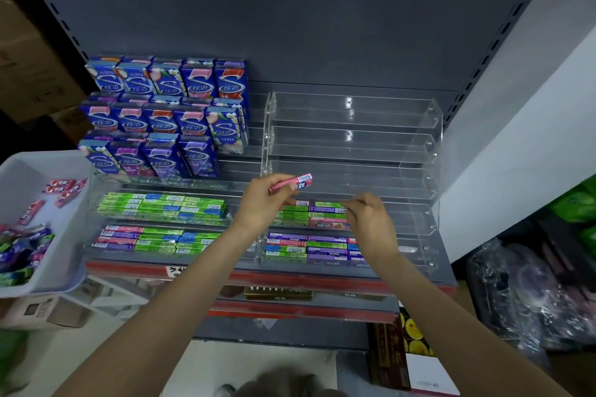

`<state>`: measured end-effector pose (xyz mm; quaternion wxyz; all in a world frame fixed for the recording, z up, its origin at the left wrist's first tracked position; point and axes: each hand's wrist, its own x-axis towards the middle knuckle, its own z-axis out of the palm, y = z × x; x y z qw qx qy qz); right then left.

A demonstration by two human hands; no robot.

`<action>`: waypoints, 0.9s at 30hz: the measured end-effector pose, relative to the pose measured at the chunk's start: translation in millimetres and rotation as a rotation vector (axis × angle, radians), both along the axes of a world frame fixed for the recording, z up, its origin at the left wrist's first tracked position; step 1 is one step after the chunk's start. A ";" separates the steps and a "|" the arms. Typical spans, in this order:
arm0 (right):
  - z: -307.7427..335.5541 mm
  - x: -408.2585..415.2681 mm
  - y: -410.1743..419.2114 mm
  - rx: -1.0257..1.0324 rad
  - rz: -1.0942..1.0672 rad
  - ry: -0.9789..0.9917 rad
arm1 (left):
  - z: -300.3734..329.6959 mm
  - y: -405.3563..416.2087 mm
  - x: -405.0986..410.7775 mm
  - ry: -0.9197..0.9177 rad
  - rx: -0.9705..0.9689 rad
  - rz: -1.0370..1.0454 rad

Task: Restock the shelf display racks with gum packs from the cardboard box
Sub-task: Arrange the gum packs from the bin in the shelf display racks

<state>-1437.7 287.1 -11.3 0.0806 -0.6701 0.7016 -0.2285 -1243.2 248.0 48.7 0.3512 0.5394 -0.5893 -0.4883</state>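
Head view showed both bare forearms reaching up and forward from the bottom edge toward the right clear acrylic rack [419, 151] on the grey shelf [448, 280]. The left hand [261, 200] was raised above the rack's lower tiers, its fingers curled round a red gum pack [292, 183] held nearly level, the barcode end pointing right. The right hand [371, 219] stretched lower and to the right, wrist bent, fingertips pinching the end of a purple gum pack [327, 210] lying in the second-lowest tier among green and red packs. The rack's upper tiers stood bare. To the left, another acrylic rack [96, 203] held rows of green, pink and purple packs, with blue upright gum boxes [167, 116] stacked above. A white plastic bin [42, 167] at far left held loose red and blue packs.
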 end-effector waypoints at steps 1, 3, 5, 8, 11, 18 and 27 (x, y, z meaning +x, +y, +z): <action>-0.2 -0.8 -0.2 0.020 0.007 0.015 | -0.1 0.0 0.0 -0.006 -0.002 -0.006; 1.9 -2.2 -1.1 0.050 0.015 0.020 | 0.0 0.2 -1.0 -0.022 -0.012 -0.018; 5.8 -2.0 -2.2 0.090 0.051 0.015 | 0.3 0.7 -3.8 -0.041 -0.019 -0.037; 10.6 -0.5 -4.0 0.176 0.143 0.019 | -1.1 1.4 -9.8 -0.091 -0.057 -0.091; 19.4 -6.8 -2.8 0.170 0.112 -0.082 | -3.3 2.7 -16.4 -0.143 -0.098 -0.146; 55.5 -24.0 10.6 0.127 0.189 -0.506 | -3.2 7.2 -47.9 -0.223 -0.140 -0.262; 36.4 -66.8 18.7 0.154 0.016 -0.226 | -21.1 18.1 -35.2 -0.956 -0.425 -0.469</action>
